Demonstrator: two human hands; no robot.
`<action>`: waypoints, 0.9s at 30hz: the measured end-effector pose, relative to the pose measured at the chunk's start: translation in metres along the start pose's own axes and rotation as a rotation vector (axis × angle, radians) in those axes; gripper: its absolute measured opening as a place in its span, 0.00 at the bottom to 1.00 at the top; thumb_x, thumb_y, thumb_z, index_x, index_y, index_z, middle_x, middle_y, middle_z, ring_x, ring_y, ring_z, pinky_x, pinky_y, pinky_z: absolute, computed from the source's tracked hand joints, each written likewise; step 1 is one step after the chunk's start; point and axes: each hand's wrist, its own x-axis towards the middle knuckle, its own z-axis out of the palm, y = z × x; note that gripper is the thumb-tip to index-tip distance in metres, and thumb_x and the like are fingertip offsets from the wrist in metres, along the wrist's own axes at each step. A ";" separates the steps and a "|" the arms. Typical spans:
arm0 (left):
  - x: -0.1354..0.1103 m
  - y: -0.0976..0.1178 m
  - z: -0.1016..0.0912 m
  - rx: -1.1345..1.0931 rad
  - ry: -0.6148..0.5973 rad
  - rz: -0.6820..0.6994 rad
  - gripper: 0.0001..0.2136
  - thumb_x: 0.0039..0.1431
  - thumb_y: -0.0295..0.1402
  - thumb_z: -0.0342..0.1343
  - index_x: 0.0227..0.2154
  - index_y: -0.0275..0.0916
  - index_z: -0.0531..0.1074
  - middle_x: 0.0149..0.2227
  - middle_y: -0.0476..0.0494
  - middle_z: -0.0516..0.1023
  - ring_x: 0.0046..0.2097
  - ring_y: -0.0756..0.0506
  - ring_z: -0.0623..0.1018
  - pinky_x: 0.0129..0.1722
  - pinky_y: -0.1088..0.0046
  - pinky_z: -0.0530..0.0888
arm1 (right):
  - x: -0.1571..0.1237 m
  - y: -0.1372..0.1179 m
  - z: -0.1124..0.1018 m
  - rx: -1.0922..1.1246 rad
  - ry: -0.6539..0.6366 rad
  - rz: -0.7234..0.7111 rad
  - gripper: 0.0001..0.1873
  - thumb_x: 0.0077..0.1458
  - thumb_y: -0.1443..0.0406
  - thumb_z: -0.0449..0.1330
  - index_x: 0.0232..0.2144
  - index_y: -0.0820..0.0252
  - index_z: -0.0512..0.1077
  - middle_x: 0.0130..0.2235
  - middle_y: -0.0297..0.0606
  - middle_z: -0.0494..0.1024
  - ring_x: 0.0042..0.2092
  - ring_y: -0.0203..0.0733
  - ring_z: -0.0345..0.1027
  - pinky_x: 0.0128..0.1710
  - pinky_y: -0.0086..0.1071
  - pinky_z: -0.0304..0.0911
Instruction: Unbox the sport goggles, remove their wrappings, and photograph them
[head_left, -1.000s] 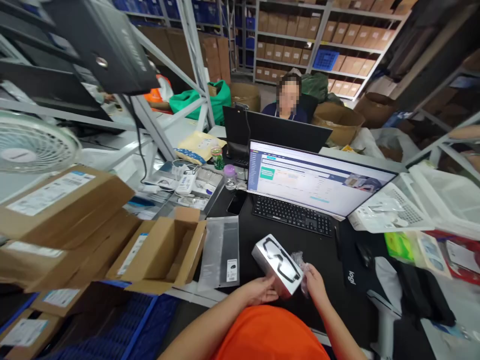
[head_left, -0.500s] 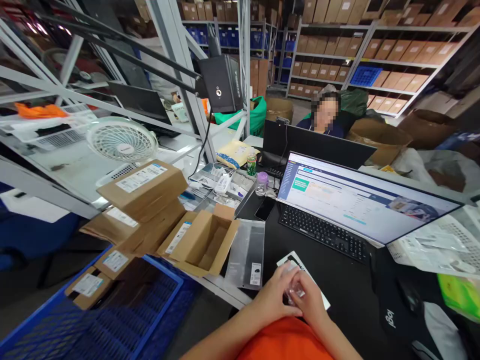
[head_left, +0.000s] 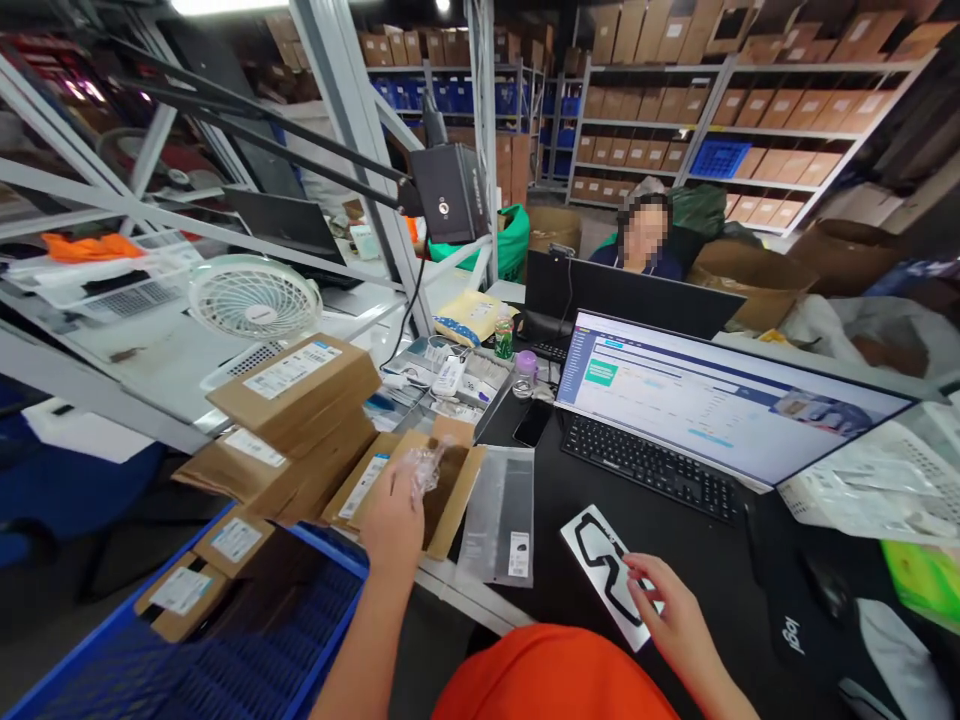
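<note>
White box printed with a black goggle outline (head_left: 600, 570) lies flat on the black desk (head_left: 720, 570), its long axis slanting away leftward. Left hand (head_left: 390, 520), farther off, pinches clear plastic wrap (head_left: 424, 470) above an open cardboard carton (head_left: 454, 500); right hand (head_left: 670, 620), nearer, rests loosely open, fingertips on the box's right edge.

Not much of us in shot, honestly: just a bright orange top (head_left: 555, 675), a smooth rounded patch of fabric filling the bottom edge of the view, and it looks plain from up here. Our left forearm (head_left: 360, 640) and right forearm (head_left: 720, 690) come out of it bare, and the left hand (head_left: 390, 520) and right hand (head_left: 671, 625) are bare too.
</note>
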 end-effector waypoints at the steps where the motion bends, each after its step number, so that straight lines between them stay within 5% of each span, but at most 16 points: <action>1: 0.007 -0.006 0.004 0.041 -0.108 0.005 0.20 0.59 0.32 0.53 0.55 0.38 0.70 0.62 0.30 0.70 0.62 0.34 0.70 0.60 0.54 0.66 | -0.003 0.008 0.000 -0.069 -0.023 -0.001 0.15 0.61 0.58 0.57 0.47 0.52 0.77 0.51 0.45 0.78 0.45 0.49 0.78 0.38 0.37 0.78; 4: 0.019 -0.017 0.019 0.092 -0.370 0.010 0.22 0.47 0.36 0.63 0.47 0.38 0.75 0.48 0.31 0.81 0.49 0.33 0.81 0.47 0.61 0.76 | -0.011 0.023 0.004 -0.240 -0.081 0.014 0.17 0.61 0.61 0.55 0.49 0.53 0.76 0.55 0.46 0.75 0.53 0.51 0.75 0.48 0.41 0.75; 7: 0.022 -0.019 0.023 0.157 -0.473 -0.008 0.23 0.54 0.42 0.58 0.50 0.34 0.73 0.44 0.28 0.82 0.47 0.33 0.82 0.45 0.59 0.76 | -0.017 0.026 0.010 -0.363 -0.101 0.099 0.25 0.56 0.63 0.59 0.57 0.58 0.71 0.61 0.51 0.69 0.61 0.55 0.66 0.60 0.45 0.65; 11: 0.020 -0.007 0.011 0.233 -0.458 -0.001 0.30 0.63 0.50 0.44 0.57 0.29 0.67 0.50 0.22 0.78 0.51 0.29 0.79 0.50 0.50 0.72 | -0.019 0.023 0.024 -0.530 -0.146 0.382 0.60 0.37 0.65 0.71 0.69 0.63 0.50 0.68 0.60 0.53 0.67 0.68 0.52 0.62 0.56 0.57; 14: 0.003 0.017 0.013 0.126 -0.304 0.132 0.29 0.63 0.51 0.43 0.55 0.33 0.69 0.50 0.28 0.79 0.53 0.32 0.77 0.55 0.52 0.71 | -0.018 0.024 0.033 -0.513 -0.182 0.468 0.62 0.37 0.68 0.69 0.71 0.65 0.43 0.64 0.60 0.59 0.63 0.66 0.57 0.56 0.51 0.63; 16: -0.016 0.036 0.029 -0.090 -0.194 0.277 0.24 0.64 0.50 0.46 0.50 0.37 0.72 0.49 0.33 0.79 0.51 0.36 0.78 0.55 0.56 0.71 | -0.016 0.029 0.033 -0.459 -0.151 0.444 0.60 0.38 0.71 0.66 0.71 0.65 0.44 0.59 0.57 0.65 0.59 0.62 0.61 0.54 0.46 0.65; 19: -0.049 0.064 0.070 -0.320 -0.331 0.358 0.19 0.62 0.46 0.50 0.49 0.41 0.73 0.46 0.38 0.80 0.48 0.39 0.80 0.52 0.58 0.75 | -0.017 0.036 0.021 -0.377 -0.085 0.389 0.59 0.36 0.72 0.64 0.70 0.63 0.47 0.56 0.52 0.67 0.58 0.58 0.61 0.54 0.42 0.65; 21: -0.067 0.081 0.097 -0.340 -0.455 0.435 0.29 0.55 0.43 0.59 0.58 0.39 0.66 0.57 0.33 0.74 0.56 0.37 0.76 0.56 0.55 0.73 | -0.020 0.037 0.007 -0.336 -0.071 0.334 0.58 0.35 0.73 0.63 0.70 0.61 0.49 0.57 0.50 0.66 0.59 0.55 0.60 0.56 0.40 0.65; 24: -0.086 0.106 0.129 -0.191 -0.597 0.695 0.52 0.39 0.37 0.70 0.68 0.42 0.50 0.72 0.30 0.48 0.70 0.29 0.56 0.66 0.44 0.57 | -0.025 0.033 -0.018 -0.282 -0.141 0.189 0.55 0.34 0.75 0.61 0.68 0.56 0.54 0.60 0.47 0.63 0.62 0.52 0.56 0.57 0.38 0.63; 27: -0.101 0.126 0.152 -0.078 -0.680 0.918 0.54 0.36 0.30 0.69 0.69 0.47 0.49 0.73 0.34 0.45 0.71 0.27 0.49 0.67 0.37 0.45 | -0.028 0.027 -0.033 -0.240 -0.240 0.077 0.55 0.33 0.76 0.61 0.67 0.50 0.56 0.62 0.44 0.62 0.64 0.52 0.54 0.57 0.39 0.64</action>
